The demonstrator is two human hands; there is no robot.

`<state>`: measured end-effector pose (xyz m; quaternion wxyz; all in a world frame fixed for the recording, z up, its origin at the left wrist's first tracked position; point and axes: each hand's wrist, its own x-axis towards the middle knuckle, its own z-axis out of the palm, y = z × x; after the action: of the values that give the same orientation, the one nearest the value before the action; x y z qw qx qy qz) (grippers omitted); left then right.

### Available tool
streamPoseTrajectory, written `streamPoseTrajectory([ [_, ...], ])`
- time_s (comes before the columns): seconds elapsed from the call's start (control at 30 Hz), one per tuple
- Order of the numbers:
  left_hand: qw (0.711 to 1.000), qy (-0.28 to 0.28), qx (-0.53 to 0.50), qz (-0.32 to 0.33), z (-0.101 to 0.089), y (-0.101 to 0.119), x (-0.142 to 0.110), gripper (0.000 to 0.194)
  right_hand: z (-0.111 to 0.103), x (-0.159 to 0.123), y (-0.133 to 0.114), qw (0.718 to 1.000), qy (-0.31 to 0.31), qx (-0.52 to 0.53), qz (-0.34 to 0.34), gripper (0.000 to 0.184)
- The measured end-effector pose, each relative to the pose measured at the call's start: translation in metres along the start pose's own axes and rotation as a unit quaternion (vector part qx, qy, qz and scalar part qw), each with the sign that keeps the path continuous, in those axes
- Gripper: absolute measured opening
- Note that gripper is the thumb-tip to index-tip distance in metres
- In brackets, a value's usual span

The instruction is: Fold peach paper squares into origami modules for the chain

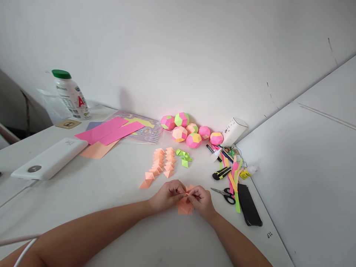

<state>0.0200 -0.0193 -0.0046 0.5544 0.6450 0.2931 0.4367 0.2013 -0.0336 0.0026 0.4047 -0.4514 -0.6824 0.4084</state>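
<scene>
Close together over the front middle of the table, my left hand [169, 195] and my right hand [202, 200] pinch a small piece of peach paper [187, 194] between their fingertips. Most of that piece is hidden by the fingers. Under and between the hands lie flat peach paper pieces [185, 208]. Beyond my left hand, folded peach paper units [157, 162] run in two overlapping rows. A small cluster of folded green paper units [184, 157] sits to their right.
Several multicoloured paper balls [194, 140] rest by the wall. Scissors [226, 194], a utility knife [221, 173], paper strips [235, 178] and a black phone [250, 205] lie at right. At left are pink sheets [101, 130], a white power bank [50, 159] and a bottle [71, 95].
</scene>
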Motion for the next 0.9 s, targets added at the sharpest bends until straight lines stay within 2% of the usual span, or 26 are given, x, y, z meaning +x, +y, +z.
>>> streamPoseTrajectory([
  [0.17,1.0,0.015,0.022,-0.007,0.003,0.002,0.001,0.028,-0.001,0.001,0.002,0.999,0.013,-0.02,-0.047,0.019],
  [0.27,0.993,0.085,0.077,-0.04,0.004,0.002,0.002,0.038,-0.003,0.003,0.003,0.991,0.045,-0.072,-0.108,0.015],
  [0.37,0.983,0.126,0.113,-0.066,0.001,0.004,0.003,0.044,-0.006,0.006,0.001,0.969,0.075,-0.142,-0.186,0.012],
  [0.43,0.979,0.145,0.117,-0.08,-0.003,0.011,0.003,0.042,-0.008,0.007,-0.003,0.947,0.108,-0.189,-0.237,0.012],
  [0.53,0.981,0.114,0.073,-0.137,-0.006,0.027,0.003,0.043,-0.009,0.01,-0.014,0.915,0.137,-0.244,-0.289,0.017],
  [0.67,0.982,0.055,-0.058,-0.169,-0.001,0.048,0.001,0.051,0.0,0.02,-0.033,0.884,0.103,-0.333,-0.312,0.022],
  [0.77,0.982,0.045,-0.095,-0.158,-0.005,0.057,-0.003,0.051,0.017,0.031,-0.043,0.885,0.104,-0.337,-0.303,0.026],
  [0.9,0.984,0.07,-0.065,-0.15,-0.031,0.059,-0.013,0.044,0.046,0.039,-0.05,0.907,0.105,-0.301,-0.277,0.023],
])
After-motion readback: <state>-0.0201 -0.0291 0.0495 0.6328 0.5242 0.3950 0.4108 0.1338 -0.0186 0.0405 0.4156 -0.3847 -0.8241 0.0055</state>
